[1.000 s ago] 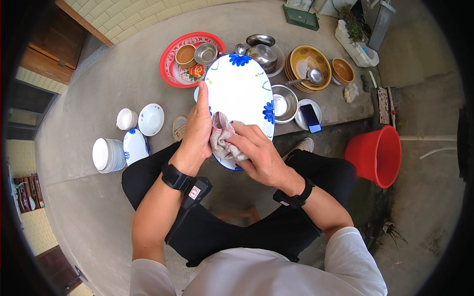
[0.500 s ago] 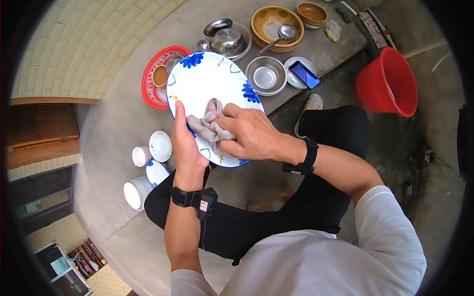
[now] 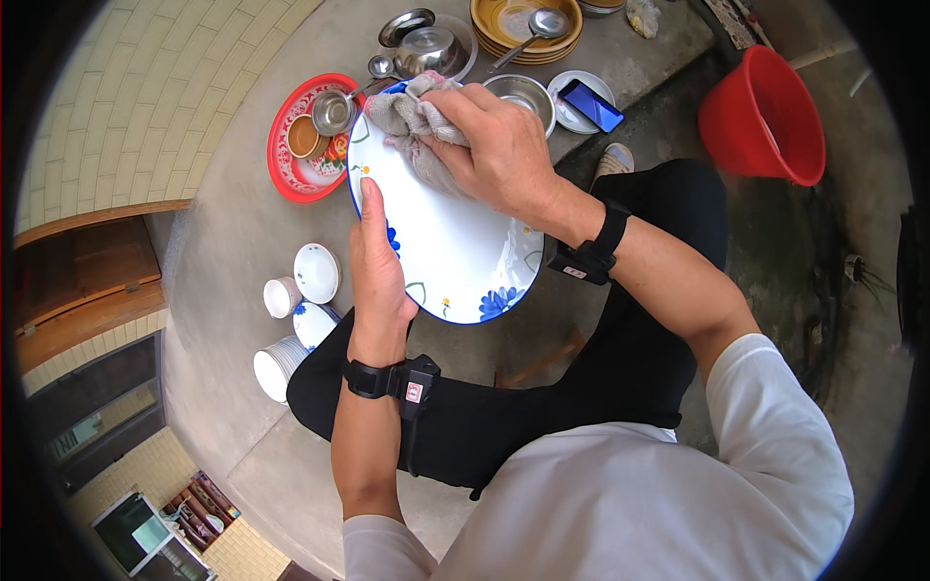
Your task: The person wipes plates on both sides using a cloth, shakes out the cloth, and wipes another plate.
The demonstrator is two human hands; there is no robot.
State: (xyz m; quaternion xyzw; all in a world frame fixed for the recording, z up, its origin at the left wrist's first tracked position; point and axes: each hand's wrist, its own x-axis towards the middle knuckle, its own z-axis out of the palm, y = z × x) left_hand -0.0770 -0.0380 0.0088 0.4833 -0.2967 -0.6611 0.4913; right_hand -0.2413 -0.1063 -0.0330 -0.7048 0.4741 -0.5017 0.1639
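A white oval plate (image 3: 450, 257) with a blue rim and blue flowers is held up in front of me, its face toward me. My left hand (image 3: 379, 266) grips the plate's left edge, thumb on the face and the other fingers hidden behind it. In my right hand (image 3: 504, 145) is a bunched grey cloth (image 3: 417, 121) with pinkish patches, pressed against the plate's far edge. The cloth and that hand cover part of the plate's far side.
Beyond the plate are a red patterned tray (image 3: 284, 174) with a ladle and cups, steel bowls (image 3: 431, 50), stacked brown bowls (image 3: 494, 19) and a phone (image 3: 592, 105) on a saucer. White bowls (image 3: 317, 273) stand left, beside stacked dishes (image 3: 276, 371). A red bucket (image 3: 765, 116) is at right.
My right hand has slid the cloth from the plate's lower middle to its far edge. The plate has turned in my left hand and shifted slightly right.
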